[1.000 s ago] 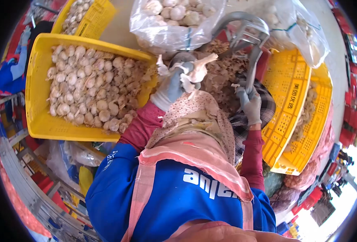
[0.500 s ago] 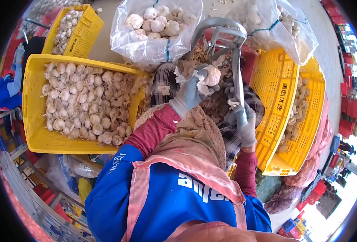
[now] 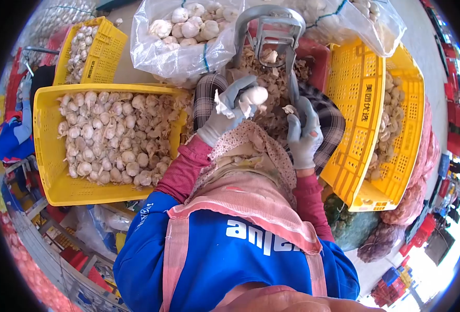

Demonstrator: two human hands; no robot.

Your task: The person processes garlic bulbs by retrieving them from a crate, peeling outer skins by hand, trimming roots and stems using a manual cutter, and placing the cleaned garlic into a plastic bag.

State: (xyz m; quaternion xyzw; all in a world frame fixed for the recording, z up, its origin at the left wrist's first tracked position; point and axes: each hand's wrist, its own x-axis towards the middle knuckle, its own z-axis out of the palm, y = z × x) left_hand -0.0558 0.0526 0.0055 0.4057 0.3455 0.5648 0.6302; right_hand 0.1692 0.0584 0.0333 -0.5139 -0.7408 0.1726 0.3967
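My left hand [image 3: 230,110], in a grey glove, holds a pale garlic bulb [image 3: 254,96] above my lap, with loose papery skin [image 3: 222,105] hanging at the fingers. To its right, my right hand [image 3: 305,130], also gloved, has its thumb and fingers spread apart. A flake of garlic skin [image 3: 289,109] shows beside its fingertips; whether it touches them I cannot tell. Beyond both hands, garlic skins [image 3: 271,83] lie heaped between my knees, under a curved grey metal frame [image 3: 291,20].
A yellow crate [image 3: 105,195] of garlic bulbs stands at left, with a smaller crate [image 3: 106,52] behind. A clear bag [image 3: 183,61] of bulbs sits ahead. Stacked yellow crates [image 3: 352,112] and another bag [image 3: 383,31] are at right. Someone's blue sleeve [image 3: 23,122] shows far left.
My left hand has moved slightly left and down with the bulb, which now looks smoother and whiter. My right hand has risen and its fingers have spread. The whole view has shifted a little.
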